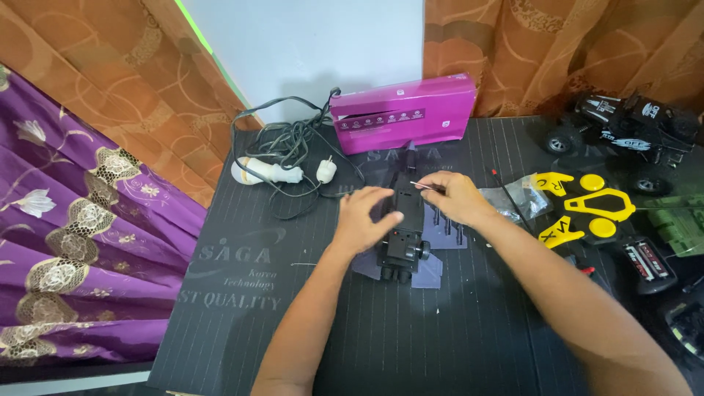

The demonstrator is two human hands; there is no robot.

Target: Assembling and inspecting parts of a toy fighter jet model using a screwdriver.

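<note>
Both forearms reach in from the desk's [242, 330] near edge. The left hand [364, 218] has its fingers clamped on the black toy chassis [403, 235] mid-desk; the right hand [456, 196] pinches a thin wire [422, 185] at its far end. The shell is off, with yellow body panels [587, 209] lying apart toward the right edge.

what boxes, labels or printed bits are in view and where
Pink box: long flat carton at the table's far edge, magenta with a dark label strip.
Dark mat: covers the table, black, pale lettering at left.
Yellow controller: right of the hands, yellow and black, marked buttons.
</note>
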